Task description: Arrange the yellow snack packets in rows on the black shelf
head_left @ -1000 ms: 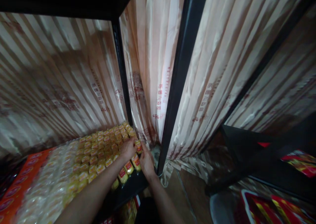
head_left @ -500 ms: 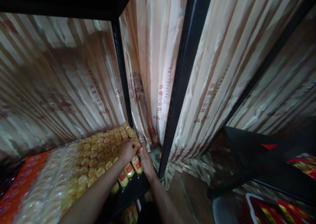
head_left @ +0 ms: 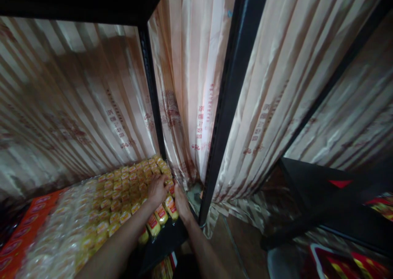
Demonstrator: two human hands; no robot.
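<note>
Rows of small yellow snack packets (head_left: 124, 189) in clear wrap, with red labels, stand closely packed on a dark shelf (head_left: 164, 236). At the right end of the rows, my left hand (head_left: 158, 191) has its fingers curled over a yellow packet with a red label (head_left: 169, 185); its fingertips are partly hidden. My right hand (head_left: 181, 201) lies along the right side of the same packets, fingers stretched and pressed flat against them. Nearer to me, more packets with red labels (head_left: 161, 213) stand at the row fronts, between my forearms.
Left of the yellow rows are whitish clear-wrapped packets (head_left: 69, 217) and an orange printed sheet (head_left: 29, 221). A black metal post (head_left: 225, 107) rises close to my right hand. Pale printed curtains (head_left: 187, 66) hang behind. Another dark shelf (head_left: 319, 189) and red packages (head_left: 346, 262) are at the right.
Both hands stay at the same packets with hardly any movement. The view has shifted slightly, so the post and right shelf appear a little farther right.
</note>
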